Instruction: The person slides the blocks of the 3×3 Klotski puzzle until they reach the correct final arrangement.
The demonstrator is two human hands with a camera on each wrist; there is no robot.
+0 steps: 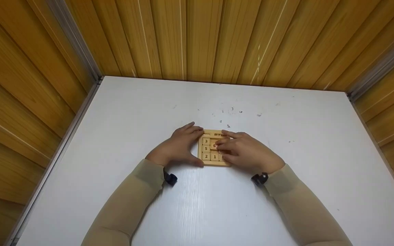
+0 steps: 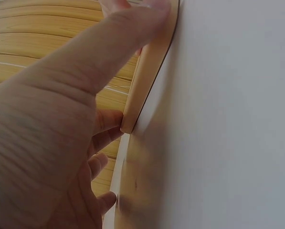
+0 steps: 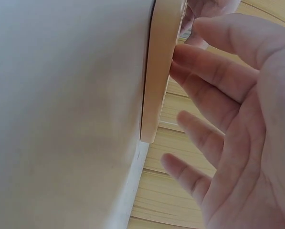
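Observation:
A square wooden sliding number puzzle (image 1: 214,163) lies flat on the white table. My left hand (image 1: 183,145) holds its left side, thumb at the near corner and fingertips at the far corner; the left wrist view shows the thumb on the wooden frame (image 2: 147,76). From the right, my right hand (image 1: 246,150) reaches over the puzzle with fairly straight fingers. Two fingertips touch a tile marked 6 (image 1: 214,145), which sits out of line with the tiles beside it. Tiles 3, 5, 2 and 1 show; the right-hand tiles are mostly hidden under the hand.
The white table (image 1: 142,102) has small dark marks (image 1: 233,109) beyond the puzzle. Wood-look panel walls (image 1: 200,41) stand at the back and both sides. Each wrist wears a black strap, the left strap (image 1: 170,178) and the right strap (image 1: 260,178).

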